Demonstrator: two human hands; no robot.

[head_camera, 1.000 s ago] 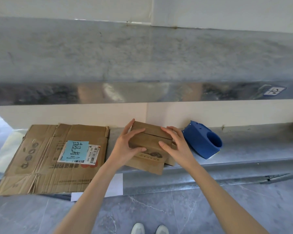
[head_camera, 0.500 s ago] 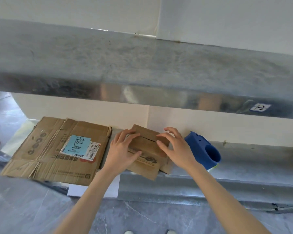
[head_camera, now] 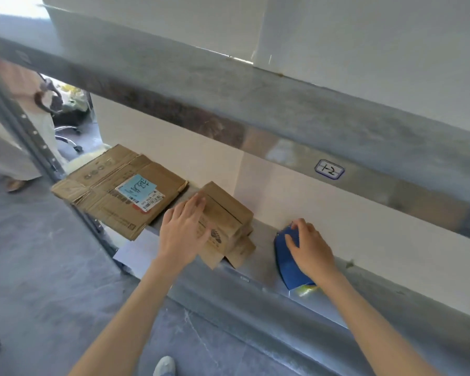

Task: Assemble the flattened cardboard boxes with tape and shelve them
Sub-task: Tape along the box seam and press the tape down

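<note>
A small brown cardboard box (head_camera: 225,213) stands on the metal shelf (head_camera: 263,256) with its top flaps folded down. My left hand (head_camera: 183,232) lies flat on its near side and presses it. My right hand (head_camera: 311,246) rests on top of the blue tape dispenser (head_camera: 285,256), which sits on the shelf to the right of the box; its fingers curl over the dispenser. A large flattened cardboard box (head_camera: 120,189) with a blue label lies on the shelf to the left.
An upper metal shelf (head_camera: 255,109) with a tag marked 12 runs overhead. A slotted upright post (head_camera: 33,131) stands at the left. Another person (head_camera: 17,123) stands beyond it, by an office chair. A white sheet (head_camera: 136,253) pokes out under the box. Grey floor lies below.
My right hand left the small box and moved right onto the blue tape dispenser. My left hand stays on the box. The view swung left and tilted.
</note>
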